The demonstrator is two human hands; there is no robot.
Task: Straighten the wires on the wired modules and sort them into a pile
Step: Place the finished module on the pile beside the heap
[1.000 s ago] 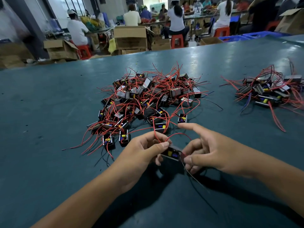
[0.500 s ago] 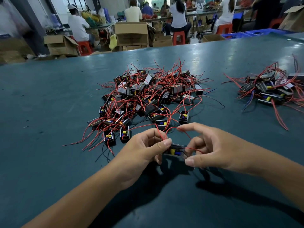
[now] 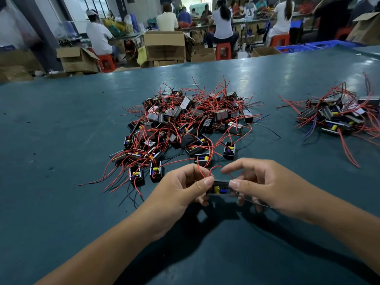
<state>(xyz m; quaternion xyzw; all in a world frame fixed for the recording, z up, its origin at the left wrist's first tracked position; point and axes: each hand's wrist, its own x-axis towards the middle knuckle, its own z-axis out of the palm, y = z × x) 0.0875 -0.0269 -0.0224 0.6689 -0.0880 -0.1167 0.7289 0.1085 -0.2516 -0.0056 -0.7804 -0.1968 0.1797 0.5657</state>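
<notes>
Both hands pinch one wired module above the table, between the two heaps.
The left hand and right hand grip the module by its ends, leaving its looped red wire free for straightening; tangled pile ahead, sorted pile right.

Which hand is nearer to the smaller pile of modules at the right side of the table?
Right. The right hand lies nearer to the smaller pile, below and left of it; the left hand is farther left.

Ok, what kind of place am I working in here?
Probably an electronics assembly workshop: a heap of wired modules lies on the green table, open cardboard boxes stand behind it, and workers on red stools sit along benches.
</notes>
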